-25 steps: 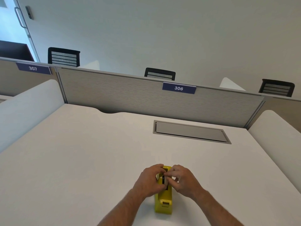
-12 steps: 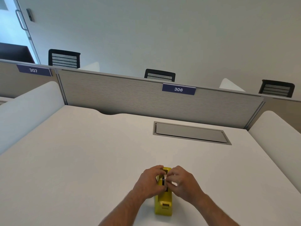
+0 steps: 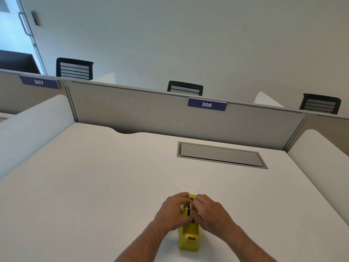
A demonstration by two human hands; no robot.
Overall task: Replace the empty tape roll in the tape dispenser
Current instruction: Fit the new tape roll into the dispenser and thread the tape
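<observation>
The yellow dispenser [image 3: 188, 235] stands on the near middle of the white counter [image 3: 94, 176], its cutter end toward the person and its roll well at the far end. In that well a dark roll [image 3: 188, 211] shows as a thin edge between the two hands; whether it carries tape or is a bare core is too small to tell.

Very little has changed over the last second. The dispenser sits on the same spot, and both hands have stayed closed in over the well. The left hand [image 3: 172, 212] is curled round the left side of the dispenser's far end, fingers bent over the top, seemingly steadying the body. The right hand [image 3: 209, 212] is curled in from the right, its fingertips [image 3: 196, 202] pinched at the roll. The one visible shift is slight: the fingers sit a touch closer together on the roll than they did a second ago, and the roll is no higher in the well.

My reading is that the roll is still being worked at its seat, either freed or pressed home, and I cannot say which. No second roll lies anywhere in view on the counter, so the swap looks unfinished.

Farther off, a grey cable hatch [image 3: 221, 155] is set flush in the counter, well apart from the hands, and beyond it stands the divider panel [image 3: 132, 112].
</observation>
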